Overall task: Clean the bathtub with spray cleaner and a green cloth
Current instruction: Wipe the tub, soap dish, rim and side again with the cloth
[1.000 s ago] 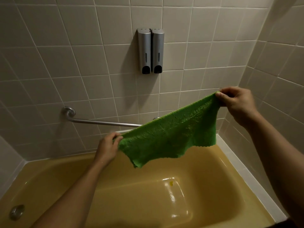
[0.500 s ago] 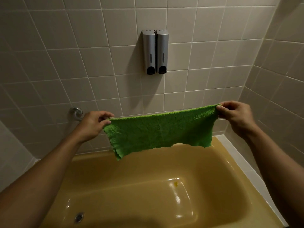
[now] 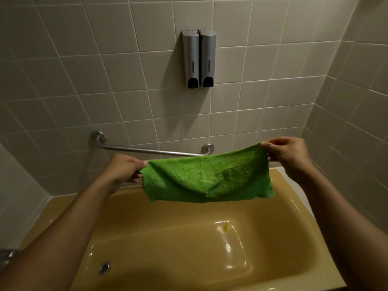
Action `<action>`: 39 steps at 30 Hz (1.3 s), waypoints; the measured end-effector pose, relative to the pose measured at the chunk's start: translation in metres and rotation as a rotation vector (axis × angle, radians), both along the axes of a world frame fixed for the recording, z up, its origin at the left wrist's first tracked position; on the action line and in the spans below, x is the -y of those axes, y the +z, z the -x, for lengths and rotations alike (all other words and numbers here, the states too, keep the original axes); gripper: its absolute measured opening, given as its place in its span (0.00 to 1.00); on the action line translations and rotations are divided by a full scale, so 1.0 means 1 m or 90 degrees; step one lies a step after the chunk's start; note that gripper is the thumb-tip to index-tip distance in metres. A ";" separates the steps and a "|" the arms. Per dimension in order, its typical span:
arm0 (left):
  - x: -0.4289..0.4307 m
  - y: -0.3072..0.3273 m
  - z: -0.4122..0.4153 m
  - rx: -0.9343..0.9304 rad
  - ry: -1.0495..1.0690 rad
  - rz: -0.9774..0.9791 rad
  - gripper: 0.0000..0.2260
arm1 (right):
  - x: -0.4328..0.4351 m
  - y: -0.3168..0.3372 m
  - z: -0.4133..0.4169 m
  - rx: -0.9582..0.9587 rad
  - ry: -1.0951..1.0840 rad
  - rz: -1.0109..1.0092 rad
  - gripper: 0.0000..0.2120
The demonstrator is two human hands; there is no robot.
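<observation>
Twin silver plastic soap dispensers [image 3: 198, 58] were mounted side by side high on the beige square-tiled wall [image 3: 84, 80]. A brushed-metal grab bar [image 3: 151, 151] ran below them on round flanges. The mustard-yellow glossy bathtub [image 3: 147, 211] filled the lower frame, with a round metal drain [image 3: 104, 267] at near left and a small yellow mark [image 3: 225, 227] on the floor. A metal fixture [image 3: 7, 255] sat at the left edge, too cropped to identify. A white ledge [image 3: 281, 170] ran along the tub's right side. The fluffy green terry cloth [image 3: 210, 179] hung in the air over the tub's far end, touching nothing but the fingers. It blocked the tub's back rim and the wall strip just under the bar. The left hand [image 3: 123, 168] pinched the cloth's upper left corner and the right hand [image 3: 287, 154] pinched the upper right corner, sitting slightly higher. Both forearms crossed the tub's near sides. Versus 0.5 s ago, the top edge was no longer taut and straight but sagged in the middle. The cloth sat below the bar, so the whole bar showed instead of only its left flange. The bottom edge was more even and the dangling left corner was gone. The cloth had a shaggy pile, creased at the centre with frayed-looking edges. The tub had a smooth enamel look with bright highlights on its rounded floor panel. Grout lines were pale.
</observation>
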State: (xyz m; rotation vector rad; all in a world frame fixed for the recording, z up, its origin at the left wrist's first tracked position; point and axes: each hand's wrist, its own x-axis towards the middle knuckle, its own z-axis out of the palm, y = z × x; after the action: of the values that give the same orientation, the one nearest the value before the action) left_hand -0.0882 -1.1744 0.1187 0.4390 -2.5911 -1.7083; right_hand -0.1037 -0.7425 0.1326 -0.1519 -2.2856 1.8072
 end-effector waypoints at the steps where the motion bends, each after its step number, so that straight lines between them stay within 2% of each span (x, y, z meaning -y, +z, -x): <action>1: -0.010 0.000 -0.003 0.038 0.005 -0.061 0.04 | 0.010 0.000 -0.004 0.011 0.011 -0.003 0.01; 5: -0.049 0.000 -0.016 0.105 -0.026 -0.195 0.03 | 0.049 -0.004 -0.020 0.042 0.089 0.006 0.03; 9: -0.083 -0.008 -0.029 0.125 -0.072 -0.237 0.03 | 0.084 -0.015 -0.034 0.085 0.167 0.060 0.04; 13: -0.103 -0.016 -0.039 0.116 -0.100 -0.236 0.05 | 0.112 -0.037 -0.045 0.124 0.224 0.100 0.05; 21: -0.110 -0.020 -0.049 0.146 -0.124 -0.207 0.08 | 0.129 -0.069 -0.052 0.102 0.268 -0.002 0.06; 26: -0.106 -0.022 -0.047 0.149 -0.099 -0.203 0.08 | 0.138 -0.073 -0.060 0.038 0.242 0.023 0.07; 34: -0.107 -0.022 -0.043 0.126 -0.079 -0.197 0.05 | 0.144 -0.078 -0.063 -0.051 0.216 -0.027 0.07; 39: -0.102 -0.025 -0.039 0.154 -0.096 -0.216 0.08 | 0.147 -0.089 -0.059 -0.050 0.234 -0.121 0.11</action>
State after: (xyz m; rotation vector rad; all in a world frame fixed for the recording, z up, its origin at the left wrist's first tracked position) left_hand -0.0492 -1.0728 0.0935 0.4937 -2.5453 -2.2949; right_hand -0.0442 -0.8899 0.0437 0.3877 -2.5387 1.6950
